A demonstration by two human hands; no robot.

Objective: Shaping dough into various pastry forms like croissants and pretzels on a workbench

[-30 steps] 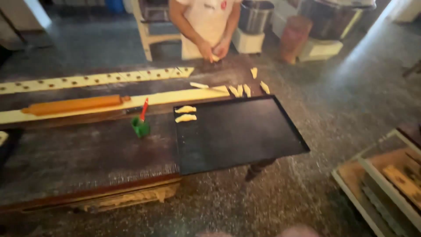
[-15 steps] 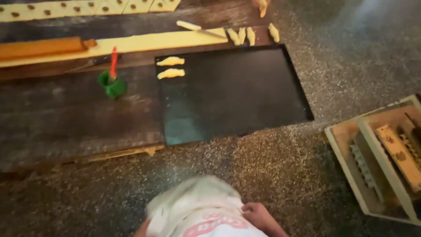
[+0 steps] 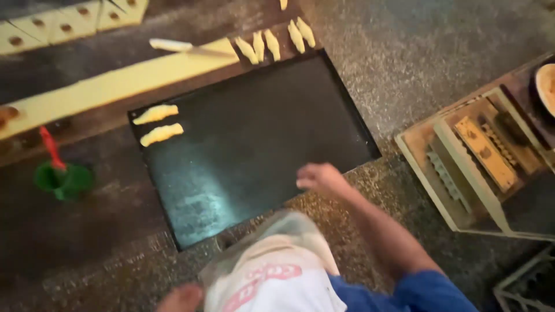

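A black baking tray lies on the dark wooden table, with two shaped dough pieces at its far left corner. My right hand reaches out over the tray's near edge, fingers loosely curled and nothing in it. Whether it touches the rim is unclear. My left hand shows only partly at the bottom edge, beside my white apron. Its fingers are hidden.
Beyond the tray lie a long yellow dough strip, several cut dough pieces and a pale-handled knife. A green cup with a red brush stands left. A wooden crate sits on the speckled floor at right.
The view has tilted down and come closer to the tray. My right arm has come into view and reached to the tray's near edge. The person across the table has left view.
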